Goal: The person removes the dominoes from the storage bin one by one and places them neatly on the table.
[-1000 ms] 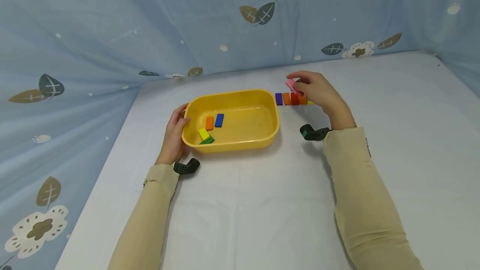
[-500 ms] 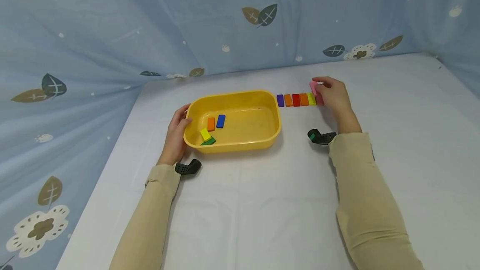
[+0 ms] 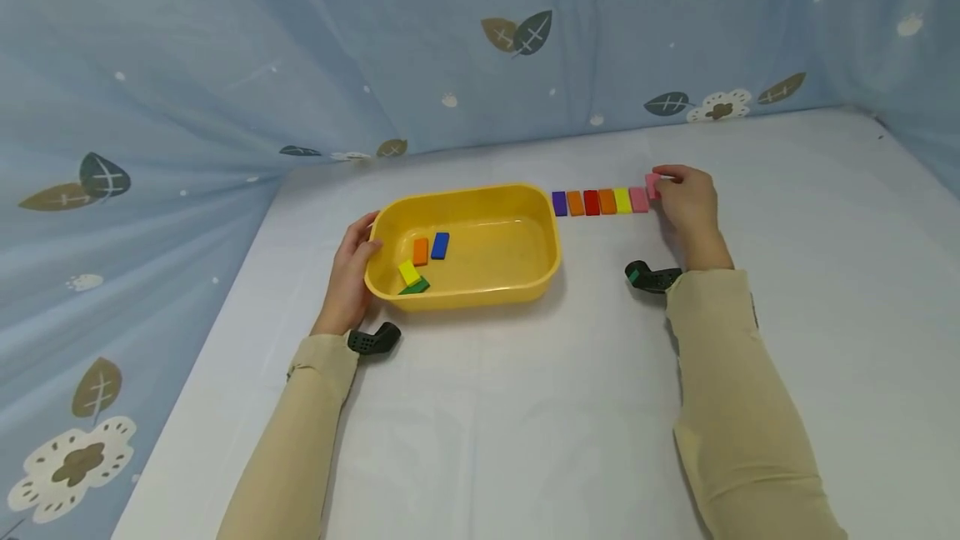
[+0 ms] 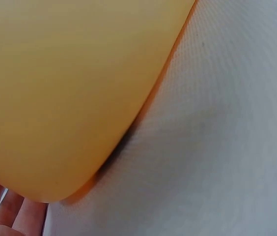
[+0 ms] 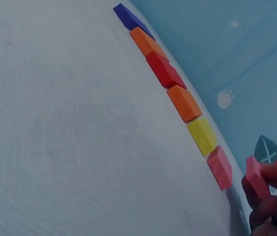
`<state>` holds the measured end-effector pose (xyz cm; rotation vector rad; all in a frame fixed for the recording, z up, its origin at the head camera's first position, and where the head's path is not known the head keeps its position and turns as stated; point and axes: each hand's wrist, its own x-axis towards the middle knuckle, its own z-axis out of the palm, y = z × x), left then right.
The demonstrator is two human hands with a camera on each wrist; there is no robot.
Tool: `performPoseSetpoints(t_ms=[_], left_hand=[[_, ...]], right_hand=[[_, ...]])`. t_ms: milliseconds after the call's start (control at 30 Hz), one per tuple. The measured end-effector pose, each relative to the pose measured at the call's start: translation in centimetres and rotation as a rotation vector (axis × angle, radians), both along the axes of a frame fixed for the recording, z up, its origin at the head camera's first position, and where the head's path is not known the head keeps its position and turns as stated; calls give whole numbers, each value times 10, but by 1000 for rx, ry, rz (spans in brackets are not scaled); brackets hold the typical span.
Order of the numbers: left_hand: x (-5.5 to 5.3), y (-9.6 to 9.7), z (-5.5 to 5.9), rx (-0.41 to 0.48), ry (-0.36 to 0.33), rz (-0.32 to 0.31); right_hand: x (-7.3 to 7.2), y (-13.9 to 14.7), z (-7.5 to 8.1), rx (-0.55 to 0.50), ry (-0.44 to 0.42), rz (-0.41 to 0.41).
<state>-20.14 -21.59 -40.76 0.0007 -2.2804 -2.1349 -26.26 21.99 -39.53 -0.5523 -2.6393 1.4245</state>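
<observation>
My right hand (image 3: pixel 690 202) pinches a pink block (image 5: pixel 257 178) just beyond the right end of a row of flat blocks. From left to right the row holds a purple block (image 3: pixel 559 203), an orange one, a red block (image 3: pixel 592 202), another orange one, a yellow block (image 3: pixel 622 200) and a pink one lying flat. My left hand (image 3: pixel 349 273) grips the left end of a yellow plastic tub (image 3: pixel 480 299), thumb over the rim. Inside the tub lie an orange block (image 3: pixel 421 252), a blue block (image 3: pixel 440 246), a yellow block and a green block (image 3: pixel 415 286).
A white cloth (image 3: pixel 480 407) covers the table. Blue patterned fabric (image 3: pixel 420 40) rises along the back and left side. The purple end of the row lies close to the tub's right rim. Each wrist carries a black camera mount (image 3: pixel 375 339).
My right hand has moved rightward along the row with the pink block and lowered it beside the row's end, uncovering the yellow and pink blocks. The left hand keeps its grip on the tub.
</observation>
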Motion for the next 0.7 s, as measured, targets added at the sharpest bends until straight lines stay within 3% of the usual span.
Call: performPoseSetpoints(t_ms=[300,700], left_hand=[[-1,-1,-3,19,-1,3],[-1,-1,-1,17,4,3]], right_hand=[[4,3,3,96,-45,54],[1,4,2,121,-67,50]])
